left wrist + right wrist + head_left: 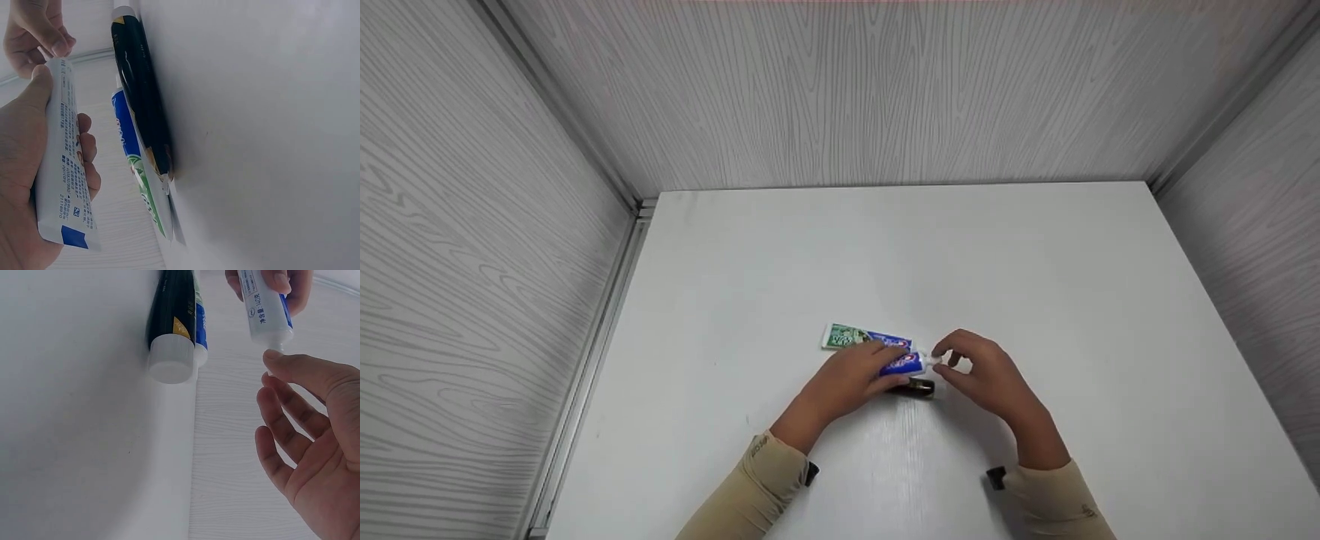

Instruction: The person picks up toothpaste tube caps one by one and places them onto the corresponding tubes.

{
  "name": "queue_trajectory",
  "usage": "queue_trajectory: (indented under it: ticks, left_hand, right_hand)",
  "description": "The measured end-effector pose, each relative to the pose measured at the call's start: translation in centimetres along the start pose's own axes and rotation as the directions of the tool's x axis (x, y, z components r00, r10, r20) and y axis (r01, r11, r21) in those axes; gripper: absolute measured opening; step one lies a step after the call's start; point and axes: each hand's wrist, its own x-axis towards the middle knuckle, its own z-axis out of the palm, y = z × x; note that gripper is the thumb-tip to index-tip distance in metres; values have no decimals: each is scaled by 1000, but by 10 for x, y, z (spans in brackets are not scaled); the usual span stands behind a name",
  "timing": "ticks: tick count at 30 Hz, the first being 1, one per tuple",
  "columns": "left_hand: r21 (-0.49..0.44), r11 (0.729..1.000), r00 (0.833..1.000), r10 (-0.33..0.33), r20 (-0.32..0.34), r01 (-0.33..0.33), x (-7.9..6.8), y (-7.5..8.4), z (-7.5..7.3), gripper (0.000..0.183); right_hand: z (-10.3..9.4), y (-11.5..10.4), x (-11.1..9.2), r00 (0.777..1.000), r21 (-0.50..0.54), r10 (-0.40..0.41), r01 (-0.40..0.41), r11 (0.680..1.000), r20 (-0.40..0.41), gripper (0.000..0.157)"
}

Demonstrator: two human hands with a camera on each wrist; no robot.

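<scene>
My left hand (844,379) grips a blue and white toothpaste tube (64,157), thumb along one side and fingers curled round the other. In the right wrist view the tube's narrow white neck (275,347) points toward my right hand (986,375), whose thumb and index finger pinch the small cap end; the fingertips mostly hide it. Below the held tube lies a black toothpaste tube (138,84) with a white cap (171,360). Beside it on the table is a green and blue toothpaste tube (847,336), partly covered by my left hand in the head view.
A white table (900,255) carries the tubes near its middle. Grey wood-grain panels stand at the back (840,97), left (472,262) and right. Small black wrist devices show at both tan sleeves (769,480).
</scene>
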Motion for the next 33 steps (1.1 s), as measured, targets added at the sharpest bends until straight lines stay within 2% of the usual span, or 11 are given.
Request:
queue_trajectory:
  ticks: [5,13,20,29,33]
  left_hand:
    - [9,1000,1000,5,-5,-5,2,1,1,52]
    - [-18,1000,999,26,-20,-26,1,4,0,47]
    - [-2,999,999,43,-29,-43,2,5,-1,49]
    - [-24,999,1000,23,-11,-23,3,6,-3,50]
    - [-31,999,1000,7,1,-7,2,5,-5,50]
  right_hand:
    - [-2,3,-2,999,19,-26,25,1000,25,19]
    - [-6,10,-3,991,100,-60,48,994,119,18]
    - [-8,8,-4,988,109,-29,12,994,150,20]
    - [-10,9,-5,991,143,57,-74,987,118,21]
    - [-10,11,-6,998,124,25,-32,992,58,20]
